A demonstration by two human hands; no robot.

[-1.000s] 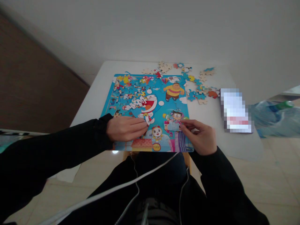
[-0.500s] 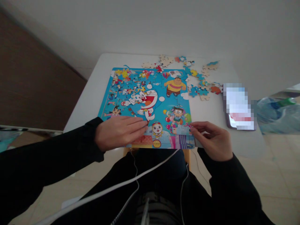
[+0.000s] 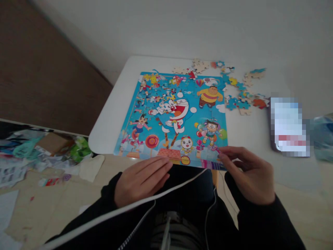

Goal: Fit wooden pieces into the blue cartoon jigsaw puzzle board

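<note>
A blue cartoon jigsaw puzzle (image 3: 187, 128) lies on a white table, with loose pieces heaped over the upper left of its picture. My left hand (image 3: 143, 180) rests at the puzzle's front edge, fingers stretched out side by side and holding nothing. At the lower right corner, my right hand (image 3: 248, 172) pinches with thumb and forefinger. Between those fingertips is a pale blue and pink puzzle piece (image 3: 208, 154), lying on the puzzle by its right edge; the fingers partly hide its end.
Several loose puzzle pieces (image 3: 240, 100), some wood side up, lie behind and right of the puzzle on the table (image 3: 110, 114). A phone (image 3: 275, 142) with a blurred screen lies further right. A white cable (image 3: 130, 203) crosses my lap. Bags and a cardboard box (image 3: 53, 143) are on the floor.
My left hand has drawn back from the puzzle's lower left to its front edge, uncovering the picture there. My right hand stays pinched at the right corner. The view has shifted left.
</note>
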